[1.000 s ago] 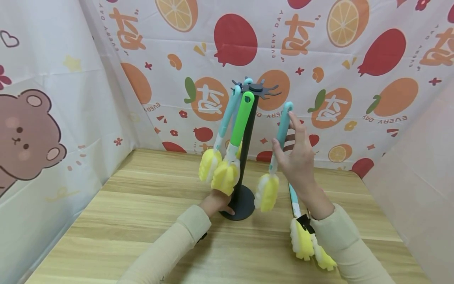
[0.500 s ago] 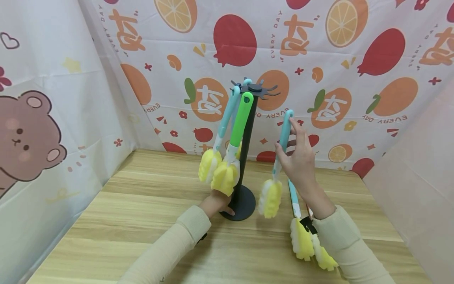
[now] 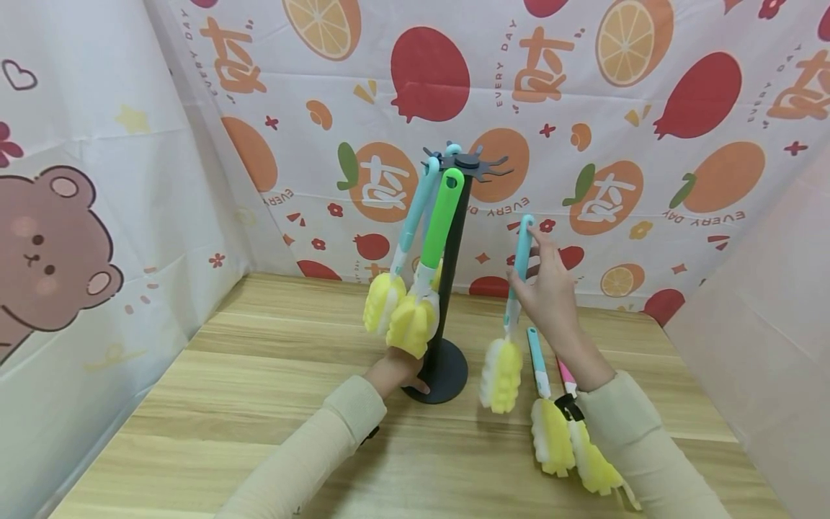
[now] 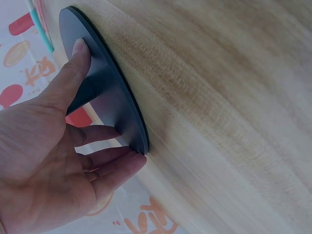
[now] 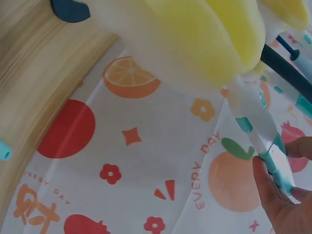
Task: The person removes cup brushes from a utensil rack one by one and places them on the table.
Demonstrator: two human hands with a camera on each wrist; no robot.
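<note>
Your right hand has come down since a second ago: the teal-handled sponge brush it pinches by the upper handle, fingers curled round it, now hangs lower at centre right of the head view, its yellow sponge head close above the wooden table. It has also drifted further right from the black stand, so it reads as a brush coming off the rack, on its way down to the two brushes lying on the table at lower right.

Your left hand has not moved. It rests spread on the stand's round base, thumb on top and fingers at the near rim, holding it steady.

Two brushes, a teal one and a green one, still hang left of the pole; the hooks at the top right of the stand are bare.

For room, the printed curtain closes the back and the right side near your right sleeve. Open wood lies in the lower centre, between the base and the lying brushes, and more widely at lower left.
</note>
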